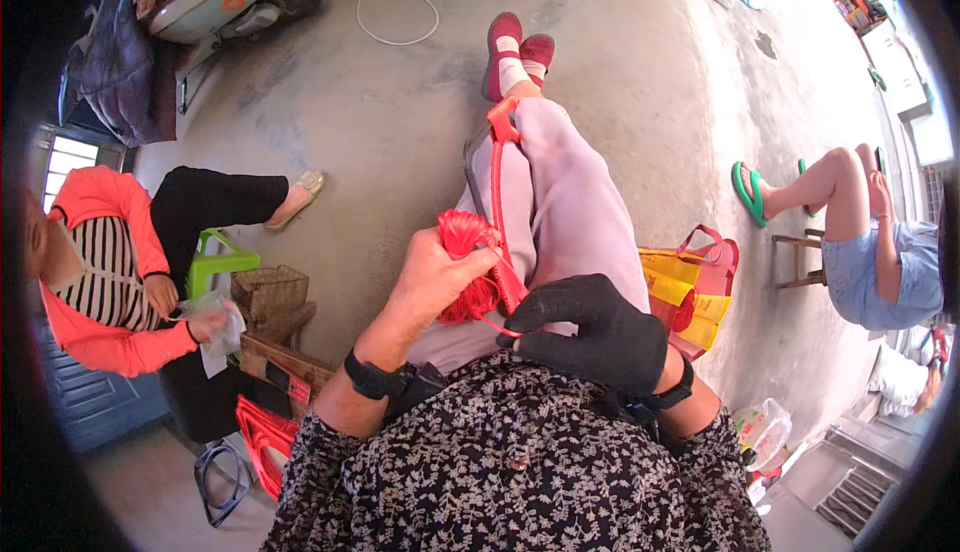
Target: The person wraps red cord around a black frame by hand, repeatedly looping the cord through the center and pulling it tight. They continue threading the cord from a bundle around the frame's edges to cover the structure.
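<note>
My left hand (432, 277) is bare and closed round a bundle of red cord (463, 235), whose loops bulge out above and below the fingers. In a black glove, my right hand (590, 330) pinches a thin red strand (497, 326) close to the bundle's lower end. A long red-wrapped bar (496, 177) runs along my lap from the bundle toward my knees and ends in a red joint (503, 120). Beside it curves a dark grey bar (471, 167). My fingers partly hide where the bundle meets the wrapped bar.
On the left a seated person (110, 272) in a coral jacket holds a clear plastic bag (215, 317), near a green stool (215, 257) and a woven basket (270, 292). A red-yellow bag (700, 287) stands right of my legs. Another person (870, 242) sits at far right.
</note>
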A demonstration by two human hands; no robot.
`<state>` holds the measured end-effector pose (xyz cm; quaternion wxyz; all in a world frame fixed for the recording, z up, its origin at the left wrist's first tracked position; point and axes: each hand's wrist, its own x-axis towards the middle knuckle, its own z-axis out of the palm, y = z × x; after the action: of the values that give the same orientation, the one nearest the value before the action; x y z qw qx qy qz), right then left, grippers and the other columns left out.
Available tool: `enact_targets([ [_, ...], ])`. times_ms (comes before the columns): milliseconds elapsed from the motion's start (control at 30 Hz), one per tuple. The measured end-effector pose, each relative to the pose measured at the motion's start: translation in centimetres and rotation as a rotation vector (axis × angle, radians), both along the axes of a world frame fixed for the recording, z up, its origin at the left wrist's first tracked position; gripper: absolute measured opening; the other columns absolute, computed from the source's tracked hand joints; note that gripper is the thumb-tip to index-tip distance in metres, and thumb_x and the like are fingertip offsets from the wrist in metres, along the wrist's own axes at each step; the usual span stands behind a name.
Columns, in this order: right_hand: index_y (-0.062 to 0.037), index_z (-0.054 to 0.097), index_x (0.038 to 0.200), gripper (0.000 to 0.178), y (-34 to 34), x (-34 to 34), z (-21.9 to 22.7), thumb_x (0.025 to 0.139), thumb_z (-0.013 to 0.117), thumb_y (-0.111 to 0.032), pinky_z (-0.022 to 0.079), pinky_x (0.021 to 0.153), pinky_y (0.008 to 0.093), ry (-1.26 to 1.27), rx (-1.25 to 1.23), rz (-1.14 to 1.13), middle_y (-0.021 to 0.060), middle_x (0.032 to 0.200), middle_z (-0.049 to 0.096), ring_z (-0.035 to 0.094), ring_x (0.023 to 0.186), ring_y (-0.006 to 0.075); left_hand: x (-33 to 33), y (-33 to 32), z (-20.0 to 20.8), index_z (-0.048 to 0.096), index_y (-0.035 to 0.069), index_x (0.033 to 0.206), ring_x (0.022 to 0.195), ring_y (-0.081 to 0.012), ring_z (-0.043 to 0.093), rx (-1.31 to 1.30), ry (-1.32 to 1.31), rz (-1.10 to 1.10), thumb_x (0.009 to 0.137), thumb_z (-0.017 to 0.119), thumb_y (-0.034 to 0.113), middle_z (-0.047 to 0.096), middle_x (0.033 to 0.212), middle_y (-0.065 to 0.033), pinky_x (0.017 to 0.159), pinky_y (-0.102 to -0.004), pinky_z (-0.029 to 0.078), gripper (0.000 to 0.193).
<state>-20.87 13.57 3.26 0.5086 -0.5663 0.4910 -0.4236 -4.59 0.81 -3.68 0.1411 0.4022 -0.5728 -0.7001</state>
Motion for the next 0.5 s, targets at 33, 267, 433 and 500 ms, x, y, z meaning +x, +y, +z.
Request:
enact_targets([
  [33,-0.0012,0.067,0.097,0.017,0.0,0.1,-0.3,0.086,0.066,-0.014,0.051,0.072,0.0278,0.003,0.013,-0.012,0.0101,0.091,0.069,0.064,0.079,0.0142,0.2,-0.1,-0.4,0.063,0.001,0.094,0.084,-0.0111,0.062,0.077,0.06,0.035,0.08,0.069,0.005,0.065,0.09,-0.003,0.073,-0.0276,0.051,0.015],
  [267,-0.0012,0.067,0.1,0.019,-1.4,-0.9,-1.7,0.084,0.066,-0.013,0.049,0.067,0.027,0.003,0.13,-0.066,0.0062,0.085,0.068,0.062,0.074,0.0109,-0.3,0.0,-0.8,0.054,0.002,0.116,0.088,-0.0145,0.062,0.471,0.334,0.219,0.08,0.067,-0.001,0.063,0.1,-0.0044,0.081,-0.0321,0.052,0.038],
  [433,0.0009,0.065,0.103,0.019,-0.5,-1.6,-0.8,0.087,0.064,-0.009,0.048,0.071,0.0255,-0.543,0.386,-0.03,0.0049,0.093,0.066,0.06,0.079,0.0099,-0.1,0.2,-0.6,0.058,0.003,0.109,0.083,-0.0102,0.059,0.192,0.254,0.177,0.077,0.071,0.001,0.061,0.092,0.0,0.078,-0.0289,0.05,0.035],
  [500,0.0013,0.064,0.102,0.018,0.0,-1.7,0.7,0.087,0.063,-0.009,0.047,0.073,0.0253,-0.602,0.486,-0.04,0.0045,0.093,0.065,0.059,0.081,0.0098,0.0,0.3,-0.8,0.059,0.004,0.106,0.079,-0.0088,0.058,0.063,0.193,0.145,0.075,0.073,0.002,0.061,0.088,0.0014,0.076,-0.0276,0.049,0.034],
])
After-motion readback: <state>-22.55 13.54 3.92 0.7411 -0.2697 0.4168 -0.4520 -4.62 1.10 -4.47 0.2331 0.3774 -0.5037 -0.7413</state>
